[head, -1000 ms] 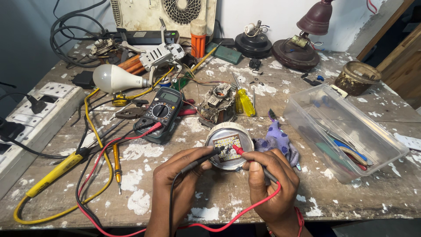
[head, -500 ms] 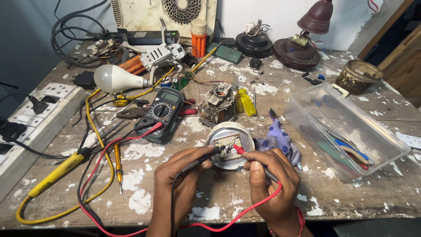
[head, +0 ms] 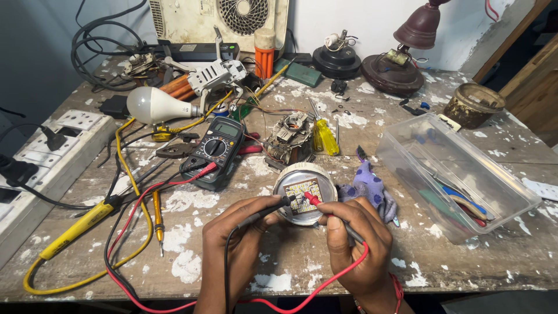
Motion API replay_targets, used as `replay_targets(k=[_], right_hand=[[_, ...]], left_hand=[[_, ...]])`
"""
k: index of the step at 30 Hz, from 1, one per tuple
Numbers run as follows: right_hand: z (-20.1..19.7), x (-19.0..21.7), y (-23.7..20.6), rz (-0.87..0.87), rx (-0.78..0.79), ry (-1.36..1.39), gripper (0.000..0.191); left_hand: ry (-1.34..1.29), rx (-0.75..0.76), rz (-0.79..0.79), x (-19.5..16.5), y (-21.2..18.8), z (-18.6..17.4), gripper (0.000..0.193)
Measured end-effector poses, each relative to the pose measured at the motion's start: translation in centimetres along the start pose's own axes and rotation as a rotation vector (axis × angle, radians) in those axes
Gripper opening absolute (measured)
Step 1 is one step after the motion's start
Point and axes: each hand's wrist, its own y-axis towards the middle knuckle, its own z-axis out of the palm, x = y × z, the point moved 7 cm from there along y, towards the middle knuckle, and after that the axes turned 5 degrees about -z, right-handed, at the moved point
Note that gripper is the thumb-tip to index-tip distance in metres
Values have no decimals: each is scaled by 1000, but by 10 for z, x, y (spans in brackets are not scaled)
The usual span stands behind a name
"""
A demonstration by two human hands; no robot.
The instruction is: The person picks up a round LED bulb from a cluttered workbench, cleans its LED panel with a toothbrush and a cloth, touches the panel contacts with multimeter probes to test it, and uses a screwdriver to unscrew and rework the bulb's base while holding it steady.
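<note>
Left hand (head: pixel 241 241) pinches the black probe (head: pixel 264 211), tip down on the small circuit board (head: pixel 303 195) inside the round metal housing (head: pixel 305 183), which sits on the bench (head: pixel 279 273) just ahead of both hands. Right hand (head: pixel 357 244) pinches the red probe (head: pixel 312 200), tip on the same board, close beside the black one.

Risks, left to right:
- The red lead (head: pixel 145 197) and black lead loop across the yellow screwdriver (head: pixel 72 232) and small orange screwdriver (head: pixel 157 218); a snag there could tug a tip off its pad.
- The multimeter (head: pixel 216 152) lies tilted on the tangle, so a lead pull could shift it.
- Probe tips are nearly touching; a slip could bridge adjacent pads. Exact contact points are too small to tell.
- The housing looks unclamped, so probe pressure may roll or tip it.

Around: white bulb (head: pixel 154 104) far left, motor stator (head: pixel 289 136) behind the housing, purple cloth (head: pixel 372 189) touching its right side, clear plastic tub (head: pixel 459 180) crowding the right elbow room.
</note>
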Motion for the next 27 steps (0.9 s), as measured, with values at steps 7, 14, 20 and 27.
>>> replay_targets(k=[7, 14, 20, 27], right_hand=[[1, -2, 0, 7, -2, -28, 14], [1, -3, -1, 29, 1, -28, 14], [0, 2, 2, 29, -6, -20, 14], [-1, 7, 2, -6, -13, -4, 12]], left_hand=[[-36, 2, 7, 1, 0, 1, 32], [1, 7, -25, 3, 1, 1, 33], [5, 3, 24, -4, 0, -2, 34], [26, -3, -39, -2, -2, -5, 31]])
